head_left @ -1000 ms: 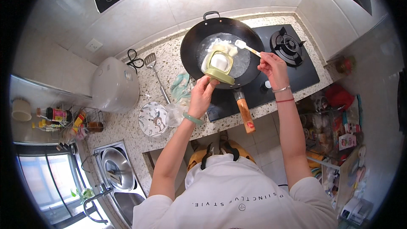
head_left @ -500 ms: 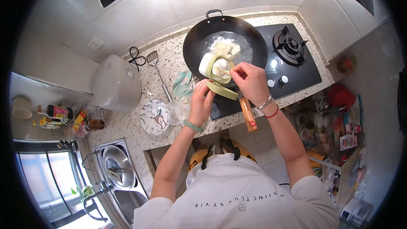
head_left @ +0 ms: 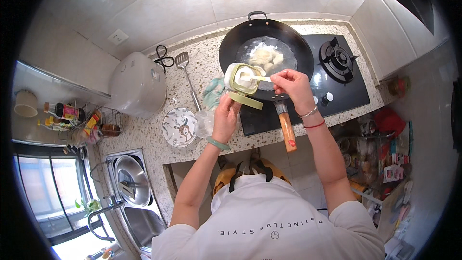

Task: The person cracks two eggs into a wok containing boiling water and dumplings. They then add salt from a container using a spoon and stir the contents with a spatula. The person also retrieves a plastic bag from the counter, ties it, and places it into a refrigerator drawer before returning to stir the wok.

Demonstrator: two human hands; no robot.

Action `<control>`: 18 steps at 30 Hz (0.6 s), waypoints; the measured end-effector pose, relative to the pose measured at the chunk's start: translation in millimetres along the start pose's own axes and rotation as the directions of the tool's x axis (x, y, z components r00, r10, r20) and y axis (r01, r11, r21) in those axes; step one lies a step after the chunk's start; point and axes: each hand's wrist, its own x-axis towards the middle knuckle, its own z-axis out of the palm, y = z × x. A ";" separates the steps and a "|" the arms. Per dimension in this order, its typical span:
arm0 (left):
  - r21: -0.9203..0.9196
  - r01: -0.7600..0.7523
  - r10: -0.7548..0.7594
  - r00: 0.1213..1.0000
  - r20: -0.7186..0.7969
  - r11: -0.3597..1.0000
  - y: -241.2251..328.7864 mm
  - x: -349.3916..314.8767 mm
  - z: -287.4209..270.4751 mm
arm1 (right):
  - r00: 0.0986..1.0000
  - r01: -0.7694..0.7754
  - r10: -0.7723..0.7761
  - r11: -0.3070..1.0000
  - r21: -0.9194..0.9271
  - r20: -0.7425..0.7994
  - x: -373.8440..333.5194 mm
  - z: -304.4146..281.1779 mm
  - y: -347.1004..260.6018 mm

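The speckled desk (head_left: 122,137) spreads beyond both hands and well out to the left of the left hand (head_left: 224,121). Set into it, the black hob (head_left: 349,97) reaches away to the right of the right hand (head_left: 294,89). On the hob, the dark wok (head_left: 233,47) sits just beyond the fingers of both hands, its wooden handle (head_left: 287,132) pointing back below the right ones, probably so that it can be grasped from where the person stands. A rounded white appliance (head_left: 137,84) stands well to the left of the left fingers. Nearer to them, on that same side, are a deer-patterned plate (head_left: 169,119), a metal spatula (head_left: 191,86), a teal cloth (head_left: 214,91) and a clear plastic bag (head_left: 204,124), all seemingly kept within easy reach.

The left fingers are closed around the near side of a small white and green container (head_left: 230,77), by its swung-open green lid (head_left: 247,101); it is tipped over the wok's near edge, perhaps so that spills fall inside. Pale pieces (head_left: 263,57) lie in liquid in the wok, past the fingertips. The right fingers pinch the end of a slim white spoon (head_left: 261,78), whose tip points left into the container's mouth, the tilt seemingly giving it a clear way in. The white contents are too small to identify with certainty.
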 end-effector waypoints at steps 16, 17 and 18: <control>-0.187 0.135 -0.151 0.986 -0.073 0.973 -8.3 8.0 -14.6 | 0.958 0.099 -0.184 0.932 -0.350 -0.220 51.9 -6.7 38.1; -0.161 0.141 -0.154 0.986 -0.069 0.977 -7.8 7.7 -17.8 | 0.947 0.122 -0.232 0.901 -0.417 -0.223 55.8 -3.8 41.7; -0.136 0.148 -0.157 0.985 -0.064 0.980 -7.2 7.6 -20.2 | 0.932 0.153 -0.288 0.863 -0.482 -0.220 58.7 -1.4 44.1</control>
